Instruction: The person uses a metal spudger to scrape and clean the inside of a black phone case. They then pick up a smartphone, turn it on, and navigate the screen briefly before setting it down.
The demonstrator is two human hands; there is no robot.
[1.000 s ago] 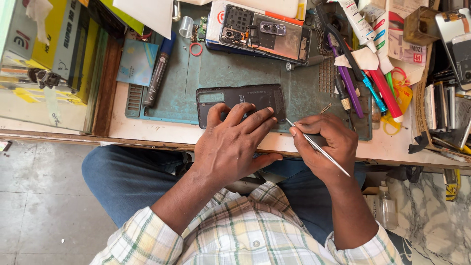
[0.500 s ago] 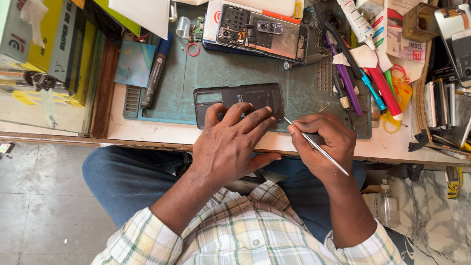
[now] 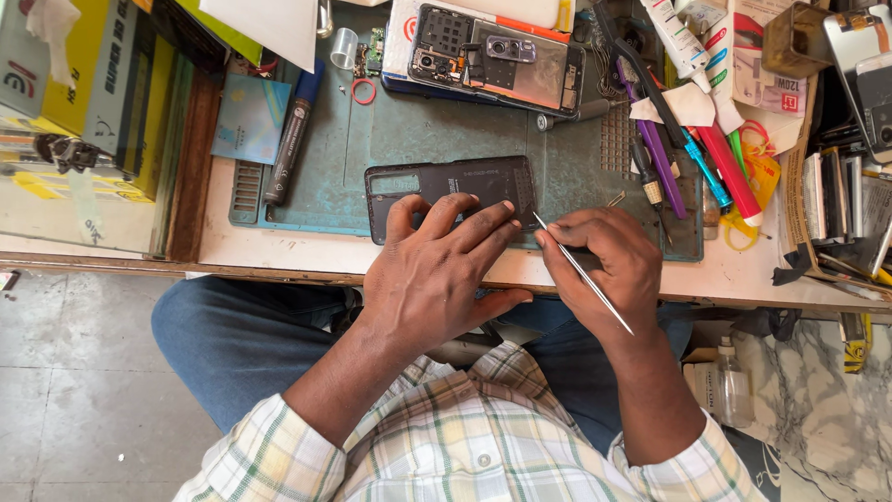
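Observation:
A black phone back cover [image 3: 451, 186] lies flat on the teal work mat [image 3: 437, 130] near the bench's front edge. My left hand [image 3: 441, 274] rests on it, fingers spread and pressing the cover's lower half down. My right hand [image 3: 604, 260] grips thin metal tweezers [image 3: 581, 271], whose tip touches the cover's lower right corner. Further back on the mat lies an opened phone [image 3: 497, 56] with its camera and inner parts showing.
A black marker [image 3: 290, 139] and a pale blue card [image 3: 249, 118] lie at the mat's left. Pens, screwdrivers and a glue tube [image 3: 692, 139] crowd the right side. Yellow boxes [image 3: 84, 84] stand at the left. My knees are under the bench edge.
Both hands stay on the cover and the tweezers; the tweezer tip has shifted only slightly along the cover's right corner.

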